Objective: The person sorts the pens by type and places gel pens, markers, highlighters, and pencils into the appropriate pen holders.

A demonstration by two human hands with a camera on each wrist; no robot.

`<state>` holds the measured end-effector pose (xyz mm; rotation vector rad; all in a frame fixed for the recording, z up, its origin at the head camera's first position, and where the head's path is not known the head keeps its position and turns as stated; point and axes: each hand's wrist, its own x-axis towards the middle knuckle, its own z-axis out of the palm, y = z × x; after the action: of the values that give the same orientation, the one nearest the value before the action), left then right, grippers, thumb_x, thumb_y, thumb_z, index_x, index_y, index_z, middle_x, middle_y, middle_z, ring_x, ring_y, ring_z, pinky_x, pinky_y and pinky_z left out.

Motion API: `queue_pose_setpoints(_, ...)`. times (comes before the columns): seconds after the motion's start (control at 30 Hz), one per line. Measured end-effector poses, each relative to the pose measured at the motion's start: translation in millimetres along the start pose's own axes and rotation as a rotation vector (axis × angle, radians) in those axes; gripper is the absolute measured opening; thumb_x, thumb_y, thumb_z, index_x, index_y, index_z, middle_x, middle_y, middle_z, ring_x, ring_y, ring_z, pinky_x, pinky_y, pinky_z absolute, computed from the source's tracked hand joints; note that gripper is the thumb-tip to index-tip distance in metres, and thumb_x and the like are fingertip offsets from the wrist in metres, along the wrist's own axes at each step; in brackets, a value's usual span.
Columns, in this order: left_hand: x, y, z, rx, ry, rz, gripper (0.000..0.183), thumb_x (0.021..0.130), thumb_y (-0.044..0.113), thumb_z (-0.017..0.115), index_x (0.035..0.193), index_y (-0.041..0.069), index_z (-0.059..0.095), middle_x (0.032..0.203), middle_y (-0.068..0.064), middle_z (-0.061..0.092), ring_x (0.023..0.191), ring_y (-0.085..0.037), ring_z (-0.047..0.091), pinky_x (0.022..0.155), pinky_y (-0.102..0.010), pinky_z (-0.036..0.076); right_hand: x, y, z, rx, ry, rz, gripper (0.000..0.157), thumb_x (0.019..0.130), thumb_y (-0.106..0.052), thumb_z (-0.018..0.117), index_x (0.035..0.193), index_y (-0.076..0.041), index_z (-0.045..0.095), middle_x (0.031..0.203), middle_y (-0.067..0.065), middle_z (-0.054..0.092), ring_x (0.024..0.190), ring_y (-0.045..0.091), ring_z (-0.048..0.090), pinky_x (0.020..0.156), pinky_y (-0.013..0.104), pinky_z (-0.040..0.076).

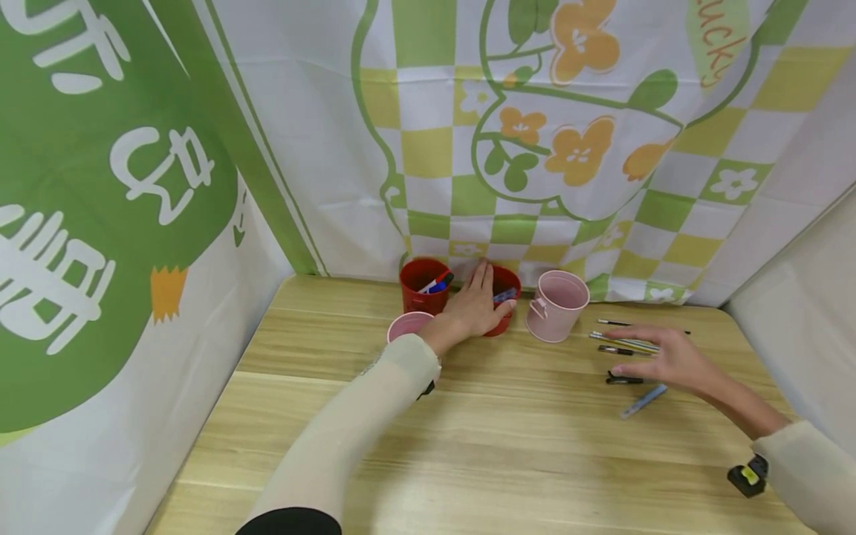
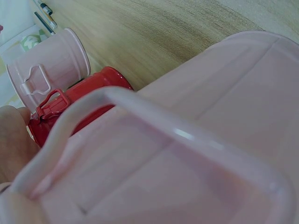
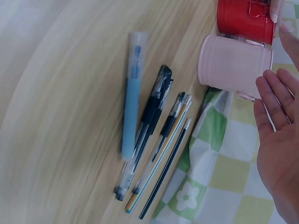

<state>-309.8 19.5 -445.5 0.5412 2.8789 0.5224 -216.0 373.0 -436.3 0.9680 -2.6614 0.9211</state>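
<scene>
My left hand rests on a red bucket, its straight fingers along the back-left rim and the thumb at the front. Blue pens stand inside that bucket. Over the pens and pencils on the right, my right hand hovers with thumb and fingers apart, holding nothing. In the right wrist view lie a light blue pen, black-capped gel pens, a yellow striped pencil and a dark pencil. The right palm is apart from them.
Another red bucket at the left holds markers. A pink bucket stands before it, partly behind the left forearm. One more pink bucket stands right of the left hand. A printed cloth hangs behind the wooden table.
</scene>
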Motion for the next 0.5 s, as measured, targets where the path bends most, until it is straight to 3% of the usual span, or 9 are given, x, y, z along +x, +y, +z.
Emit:
queue_pose_setpoints(0.33,-5.9,1.4,-3.2,-0.006,0.018,0.011,0.091,0.11,0.061,0.038,0.17,0.006,-0.002,0.179,-0.008,-0.008,0.164,-0.028,0.011,0.124,-0.047,0.034,-15,9,-5.6,-0.118,-0.055,-0.041,0.063,0.068,-0.02,0.101,0.126,-0.016,0.078,0.121,0.009,0.078,0.118,-0.005,0.062,0.096,0.005,0.042)
queue_pose_setpoints(0.5,-6.3,1.3,-3.4,-0.002,0.015,0.016,0.092,0.11,0.062,0.037,0.17,0.005,-0.003,0.179,-0.008,-0.009,0.164,-0.028,0.01,0.124,-0.047,0.034,-21,12,-6.4,-0.128,-0.096,-0.071,0.066,0.065,-0.021,0.102,0.126,-0.013,0.078,0.12,0.009,0.078,0.116,0.004,0.067,0.095,0.004,0.043)
